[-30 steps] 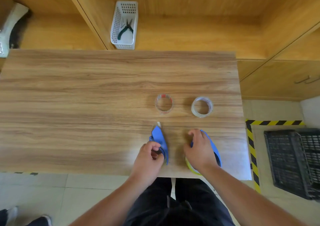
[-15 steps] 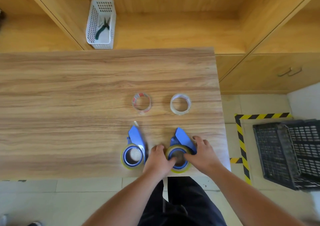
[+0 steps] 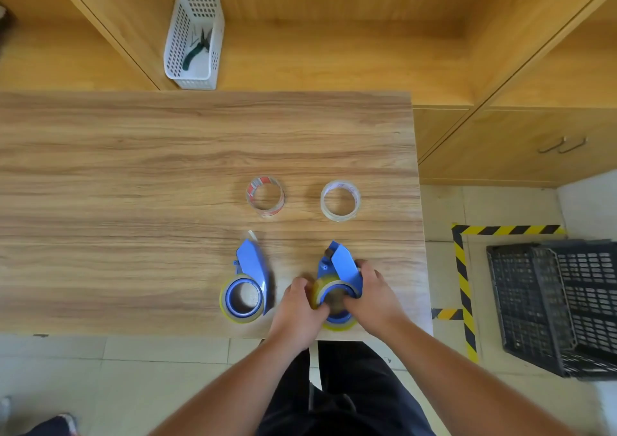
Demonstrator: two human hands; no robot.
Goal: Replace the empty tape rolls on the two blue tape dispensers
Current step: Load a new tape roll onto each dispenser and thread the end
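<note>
Two blue tape dispensers lie near the table's front edge, each with a yellowish tape roll on its hub. The left dispenser (image 3: pixel 248 278) lies alone, a strip of tape sticking out at its tip. Both my hands are on the right dispenser (image 3: pixel 340 265): my left hand (image 3: pixel 297 308) grips the left side of its roll (image 3: pixel 322 290), my right hand (image 3: pixel 374 297) holds its right side with the thumb in the hub. Further back lie two nearly bare rolls, one with red print (image 3: pixel 265 197) and a whitish one (image 3: pixel 340 200).
The wooden table (image 3: pixel 133 175) ends just right of the dispensers. A white basket (image 3: pixel 195 40) with pliers stands on the shelf behind. A black crate (image 3: pixel 554 305) sits on the floor at right, beside yellow-black floor tape (image 3: pixel 462 268).
My left hand has left the left dispenser and moved onto the right one, joining my right hand. The view shifted right, then closer.
</note>
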